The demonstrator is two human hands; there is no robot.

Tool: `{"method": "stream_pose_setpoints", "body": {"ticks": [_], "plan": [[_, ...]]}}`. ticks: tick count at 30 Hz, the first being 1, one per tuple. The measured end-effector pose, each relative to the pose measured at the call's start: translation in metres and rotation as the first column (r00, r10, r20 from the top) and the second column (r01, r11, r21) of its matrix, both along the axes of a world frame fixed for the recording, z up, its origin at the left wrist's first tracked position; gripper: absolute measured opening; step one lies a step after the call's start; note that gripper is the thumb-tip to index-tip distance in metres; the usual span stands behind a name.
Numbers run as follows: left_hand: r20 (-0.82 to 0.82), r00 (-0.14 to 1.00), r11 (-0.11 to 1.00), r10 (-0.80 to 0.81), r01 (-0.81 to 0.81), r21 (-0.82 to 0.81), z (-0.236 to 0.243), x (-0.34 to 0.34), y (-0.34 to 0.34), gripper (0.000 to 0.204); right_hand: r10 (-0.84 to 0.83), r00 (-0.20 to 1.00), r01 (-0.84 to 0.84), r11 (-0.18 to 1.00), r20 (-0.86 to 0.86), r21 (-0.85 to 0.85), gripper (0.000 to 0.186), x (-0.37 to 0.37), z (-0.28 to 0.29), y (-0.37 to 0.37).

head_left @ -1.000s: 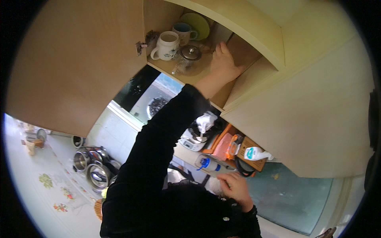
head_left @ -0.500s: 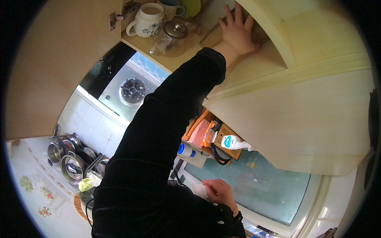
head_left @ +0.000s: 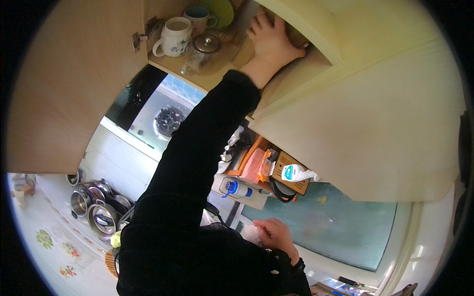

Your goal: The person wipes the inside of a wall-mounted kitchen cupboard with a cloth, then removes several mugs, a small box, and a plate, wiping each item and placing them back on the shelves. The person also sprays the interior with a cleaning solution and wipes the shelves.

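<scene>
My left hand (head_left: 269, 37) reaches into the open upper cupboard (head_left: 220, 69), its fingers apart and bent against a shadowed brown thing at the back; its fingertips are partly obscured. Left of it stand a glass teapot with a metal lid (head_left: 207, 45), a white patterned mug (head_left: 175, 38), a blue-lined mug (head_left: 196, 20) and a green plate (head_left: 220, 11). My right hand (head_left: 276, 237) is low at my body with curled fingers, beside something pale; I cannot make out whether it holds anything.
Open wooden door (head_left: 69, 84) at left, pale cupboard door (head_left: 375, 143) at right. Below are a stove (head_left: 153, 123), stacked pots (head_left: 101, 217), a blue-capped bottle (head_left: 239, 190), a slotted wooden board (head_left: 289, 163), a white spray bottle (head_left: 294, 172) and a frosted pane (head_left: 345, 232).
My left hand has pushed deeper into the cupboard since the oldest frame; its widely spread fingers have since drawn closer and bent. The view has shifted. My right hand stays low and curled.
</scene>
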State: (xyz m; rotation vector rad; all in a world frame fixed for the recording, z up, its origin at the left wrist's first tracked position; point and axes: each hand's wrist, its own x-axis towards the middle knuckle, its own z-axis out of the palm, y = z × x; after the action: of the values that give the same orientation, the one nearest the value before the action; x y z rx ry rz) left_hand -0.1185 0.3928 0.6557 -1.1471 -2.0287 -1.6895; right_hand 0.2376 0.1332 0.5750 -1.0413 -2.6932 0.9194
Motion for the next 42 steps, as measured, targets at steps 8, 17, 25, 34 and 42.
{"method": "stream_pose_setpoints", "body": {"ticks": [8, 17, 25, 34, 42], "plan": [[-0.093, 0.995, 0.991, -0.04, 0.051, 0.121, -0.026, 0.002, -0.109, 0.13, 0.112, 0.989, -0.111, 0.994, -0.094, 0.01, 0.02, -0.022, 0.0, 0.014], [-0.091, 0.968, 0.953, -0.233, 0.246, 0.177, -0.027, -0.01, -0.186, 0.119, 0.12, 0.952, -0.084, 0.987, -0.283, 0.134, 0.026, -0.068, 0.062, 0.069], [-0.13, 0.901, 0.89, -0.415, 0.431, 0.145, -0.058, -0.017, -0.227, 0.133, -0.142, 0.816, 0.105, 0.99, -0.561, -0.098, 0.055, -0.131, 0.109, 0.102], [-0.029, 0.854, 0.854, -0.519, 0.52, 0.026, -0.073, -0.004, -0.27, 0.149, 0.036, 0.913, 0.064, 0.972, -0.407, 0.228, 0.063, -0.168, 0.15, 0.121], [0.128, 0.787, 0.797, -0.604, 0.602, 0.056, -0.069, 0.001, -0.3, 0.151, 0.037, 0.862, 0.108, 0.961, -0.506, 0.255, 0.037, -0.189, 0.132, 0.112]]}}
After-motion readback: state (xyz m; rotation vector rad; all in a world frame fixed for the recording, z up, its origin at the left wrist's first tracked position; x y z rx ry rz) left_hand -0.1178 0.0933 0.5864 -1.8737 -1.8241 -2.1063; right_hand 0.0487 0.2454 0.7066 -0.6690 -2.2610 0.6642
